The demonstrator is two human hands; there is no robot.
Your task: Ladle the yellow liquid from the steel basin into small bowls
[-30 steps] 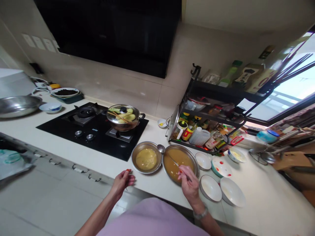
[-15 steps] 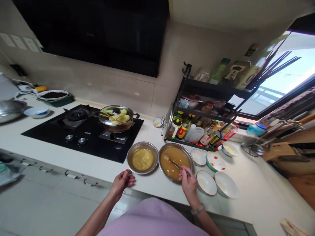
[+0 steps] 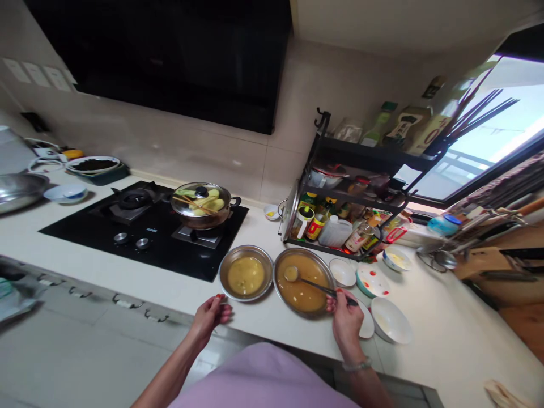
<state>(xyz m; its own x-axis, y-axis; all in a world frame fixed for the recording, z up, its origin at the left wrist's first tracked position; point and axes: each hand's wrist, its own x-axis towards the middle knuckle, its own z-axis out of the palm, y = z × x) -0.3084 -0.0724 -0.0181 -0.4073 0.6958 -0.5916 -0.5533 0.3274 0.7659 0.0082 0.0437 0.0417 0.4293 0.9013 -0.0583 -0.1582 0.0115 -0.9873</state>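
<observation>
My right hand [image 3: 346, 317] is closed on the handle of a metal ladle [image 3: 312, 283], whose bowl rests in the brown liquid of the larger steel bowl [image 3: 302, 281] on the counter. To its left stands a smaller steel bowl [image 3: 246, 276] of yellow liquid. Near the counter's front edge, just below that smaller bowl, my left hand [image 3: 211, 313] hangs with its fingers curled; nothing shows in it.
White bowls [image 3: 390, 320] and a spotted dish [image 3: 371, 281] lie right of the large bowl. A lidded pot of vegetables [image 3: 201, 203] stands on the black hob [image 3: 144, 224]. A black rack of bottles and jars [image 3: 352, 215] is behind. A wok [image 3: 17, 190] sits far left.
My right hand has drawn back to the right along the ladle handle, off the large bowl's rim. The ladle's bowl went from the gap between the bowls into the brown liquid. The view shifted slightly.
</observation>
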